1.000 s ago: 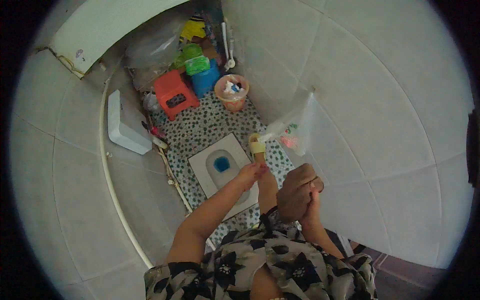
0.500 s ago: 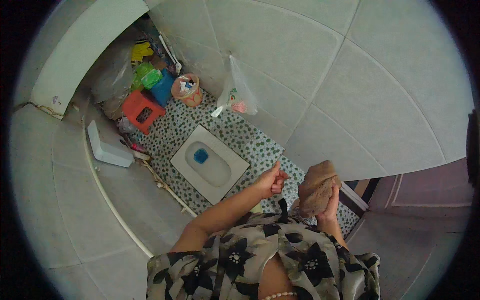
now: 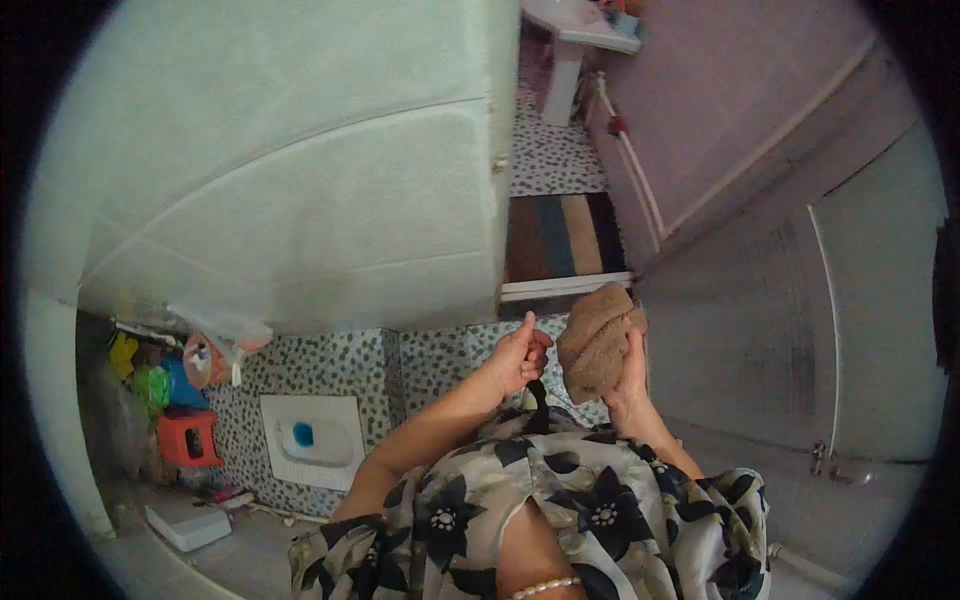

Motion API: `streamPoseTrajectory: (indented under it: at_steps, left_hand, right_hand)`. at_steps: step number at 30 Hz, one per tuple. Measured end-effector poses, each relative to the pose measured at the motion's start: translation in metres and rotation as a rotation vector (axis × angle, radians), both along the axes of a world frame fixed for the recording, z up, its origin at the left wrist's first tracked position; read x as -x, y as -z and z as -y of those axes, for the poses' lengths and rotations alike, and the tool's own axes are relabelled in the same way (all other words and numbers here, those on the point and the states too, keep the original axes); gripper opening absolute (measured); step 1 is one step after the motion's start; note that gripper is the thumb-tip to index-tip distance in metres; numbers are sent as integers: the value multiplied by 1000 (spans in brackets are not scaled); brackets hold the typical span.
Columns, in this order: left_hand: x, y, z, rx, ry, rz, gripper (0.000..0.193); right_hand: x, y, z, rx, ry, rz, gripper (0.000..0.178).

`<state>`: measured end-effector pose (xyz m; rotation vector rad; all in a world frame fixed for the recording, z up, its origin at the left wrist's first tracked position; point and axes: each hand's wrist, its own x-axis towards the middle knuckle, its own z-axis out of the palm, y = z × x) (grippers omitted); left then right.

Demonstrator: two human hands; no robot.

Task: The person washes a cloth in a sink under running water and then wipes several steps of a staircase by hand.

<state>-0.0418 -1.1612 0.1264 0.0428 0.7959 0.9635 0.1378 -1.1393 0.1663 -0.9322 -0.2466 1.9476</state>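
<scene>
With 12 straight ahead of my chest, the brown cloth (image 3: 592, 350) sits at 1 o'clock, lifted above the speckled floor (image 3: 430, 355). The fingers (image 3: 636, 352) of my right hand (image 3: 626, 388) grip its near-right side, bunching the folds, I judge, so no corner trails. My left hand (image 3: 516, 362) is at 12, just beside the cloth but apart from it, its fingers loosely curled with 1 digit raised; I see nothing in it, perhaps to leave it free. Further off at 12, the striped mat (image 3: 565, 235) lies beyond the white sill (image 3: 567, 286), probably to catch wet soles. At 10, the squat toilet (image 3: 313, 440) is set into the floor, with the red stool (image 3: 186, 440) beyond it, likely tucked there to spare standing room.
</scene>
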Motion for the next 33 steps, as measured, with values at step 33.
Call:
streamPoseTrajectory:
  at_steps: [33]
  left_hand:
    - [-56,-107,-541,-84,231,156,48]
  right_hand:
    - [26,-63,-479,-430,499,380,37]
